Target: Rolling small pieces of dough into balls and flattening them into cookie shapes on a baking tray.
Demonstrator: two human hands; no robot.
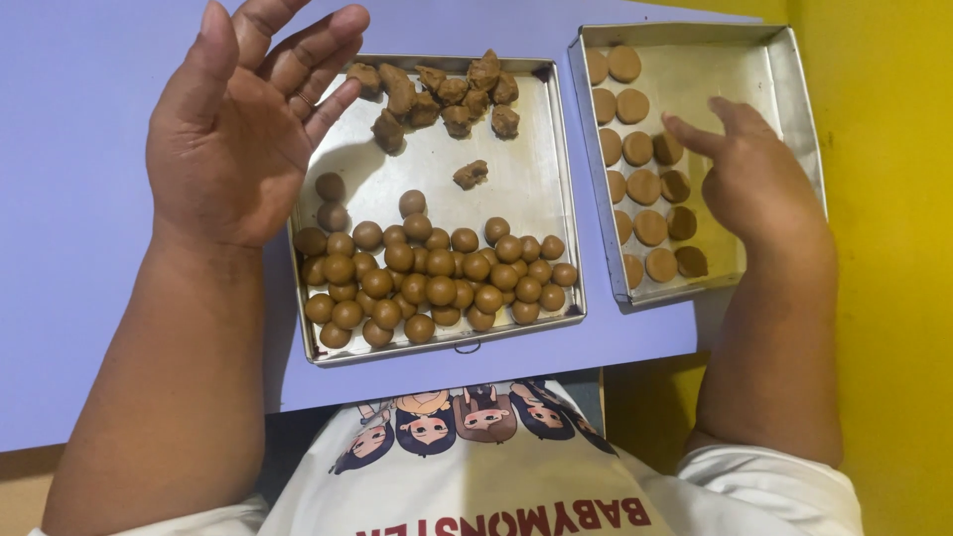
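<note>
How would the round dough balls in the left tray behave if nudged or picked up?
The dough balls look smooth and round, so they would probably roll on the left tray. Flattened discs in the right tray suggest they squash easily. Ragged lumps hint at slight stickiness.

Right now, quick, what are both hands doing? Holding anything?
Left hand: open, palm up, holding nothing, raised beside the square metal tray of round brown dough balls.
Right hand: open, empty, fingers over flat brown dough discs.
</note>
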